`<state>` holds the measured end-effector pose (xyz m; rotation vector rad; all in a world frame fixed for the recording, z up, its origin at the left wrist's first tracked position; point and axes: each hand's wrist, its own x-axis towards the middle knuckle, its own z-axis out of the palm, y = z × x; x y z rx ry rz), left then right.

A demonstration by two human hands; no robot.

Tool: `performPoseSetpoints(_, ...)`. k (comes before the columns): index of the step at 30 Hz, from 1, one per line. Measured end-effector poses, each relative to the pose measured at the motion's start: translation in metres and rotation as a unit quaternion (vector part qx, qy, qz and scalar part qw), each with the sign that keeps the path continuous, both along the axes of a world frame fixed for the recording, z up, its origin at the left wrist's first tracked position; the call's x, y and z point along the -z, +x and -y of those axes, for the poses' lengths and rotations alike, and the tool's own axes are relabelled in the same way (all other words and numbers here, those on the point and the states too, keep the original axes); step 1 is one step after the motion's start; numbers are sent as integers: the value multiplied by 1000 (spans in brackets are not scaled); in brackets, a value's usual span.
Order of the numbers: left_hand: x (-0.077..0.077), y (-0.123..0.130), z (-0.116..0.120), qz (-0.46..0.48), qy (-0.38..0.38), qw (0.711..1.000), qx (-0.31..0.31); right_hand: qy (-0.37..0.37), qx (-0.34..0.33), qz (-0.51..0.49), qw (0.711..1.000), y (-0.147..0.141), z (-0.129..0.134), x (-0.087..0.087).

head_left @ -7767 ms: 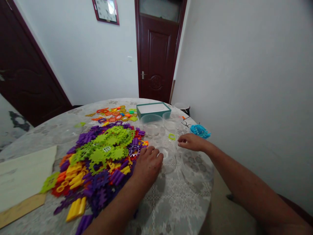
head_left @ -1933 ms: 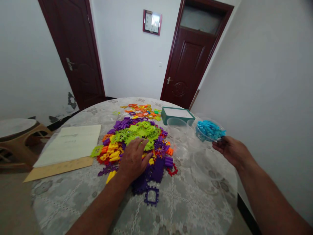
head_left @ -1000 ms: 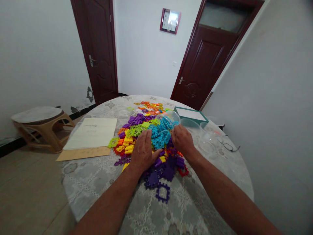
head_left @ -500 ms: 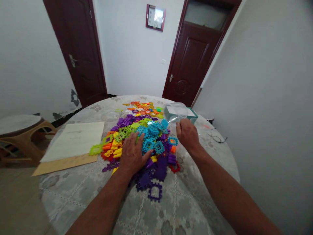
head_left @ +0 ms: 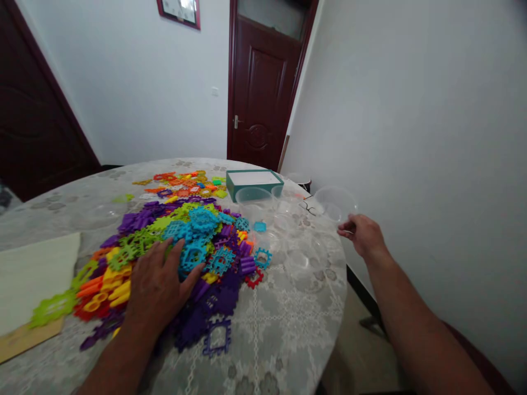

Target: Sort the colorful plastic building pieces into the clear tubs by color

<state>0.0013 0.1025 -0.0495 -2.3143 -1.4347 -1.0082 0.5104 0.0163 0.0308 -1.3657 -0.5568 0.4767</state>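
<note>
My left hand (head_left: pixel 158 285) lies spread on the front of a big pile of plastic pieces, its fingers apart. Under and around it are blue pieces (head_left: pixel 202 222), green ones (head_left: pixel 138 244), yellow and orange tubes (head_left: pixel 119 293) and dark purple plates (head_left: pixel 191 323). At the table's right edge my right hand (head_left: pixel 362 233) has thumb and fingers pinched on the rim of a clear plastic bowl (head_left: pixel 337 200). More clear round bowls (head_left: pixel 255 203) stand between the pile and my right hand.
A green and white box (head_left: pixel 255 181) stands at the back, with glasses (head_left: pixel 307 208) to its right. Smaller orange pieces (head_left: pixel 175 180) lie behind the pile. Cream paper (head_left: pixel 41 269) and brown card (head_left: pixel 31 340) lie at the left of the round table (head_left: pixel 296 334).
The view has turned right. My right hand has moved right from beside the box to the table's edge, carrying the clear bowl. My left hand remains on the pile.
</note>
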Motion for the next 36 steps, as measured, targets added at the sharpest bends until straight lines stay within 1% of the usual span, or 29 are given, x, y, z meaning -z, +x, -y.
performPoseSetpoints(3, 0, -1, -2, -8, 8, 1000, 3, -49, -14, -59, 997, 11, 0, 31)
performPoseSetpoints(5, 1, -2, -3, -14, 10, 1000, 6, -66, -25, -79, 994, 10, -3, 49)
performPoseSetpoints(7, 1, -3, -4, -18, 9, 1000, 7, -77, -36, -94, 992, 7, -7, 62)
performPoseSetpoints(10, 1, -3, -4, -20, 7, 1000, 8, -86, -53, -116, 988, 2, -14, 76)
performPoseSetpoints(13, 1, -3, -4, -20, 7, 1000, 9, -84, -59, -129, 986, -2, -16, 85)
performPoseSetpoints(15, 1, -4, -4, -21, 7, 1000, 8, -79, -54, -119, 988, -3, -13, 89)
performPoseSetpoints(16, 1, -4, -3, -22, 6, 1000, 7, -79, -46, -98, 991, -3, -10, 90)
performPoseSetpoints(17, 1, -4, -3, -22, 5, 1000, 5, -84, -31, -60, 994, -3, -7, 90)
performPoseSetpoints(19, 1, -3, -3, -23, 3, 1000, 1, -110, 25, 69, 991, -2, 0, 84)
performPoseSetpoints(20, 1, -3, -3, -23, 3, 1000, 0, -126, 60, 146, 979, -1, 2, 78)
performPoseSetpoints(21, 1, -2, -3, -24, 4, 1000, 0, -139, 92, 220, 961, 0, 2, 70)
performPoseSetpoints(22, 1, -2, -3, -24, 4, 1000, 0, -146, 113, 287, 940, -1, 0, 60)
performPoseSetpoints(23, 1, -1, -3, -25, 5, 1000, 0, -147, 116, 346, 919, -1, -5, 49)
performPoseSetpoints(24, 1, -1, -3, -27, 5, 1000, 0, -141, 104, 398, 901, -3, -14, 37)
performPoseSetpoints(25, 0, -1, -2, -29, 5, 1000, -1, -131, 78, 446, 882, -5, -25, 26)
performPoseSetpoints(27, 0, -1, -2, -30, 7, 1000, -3, -117, 10, 533, 838, -11, -56, 9)
performPoseSetpoints(29, 0, -3, -1, -31, 8, 999, -7, -140, -56, 594, 790, -17, -90, 1)
performPoseSetpoints(31, 0, -4, 1, -31, 10, 999, -12, -182, -108, 618, 757, -23, -120, 1)
performPoseSetpoints(33, 0, -4, 2, -31, 11, 999, -16, -208, -139, 617, 746, -26, -142, 5)
performPoseSetpoints(36, 0, -3, 3, -30, 8, 999, -23, -213, -157, 606, 750, -29, -156, 9)
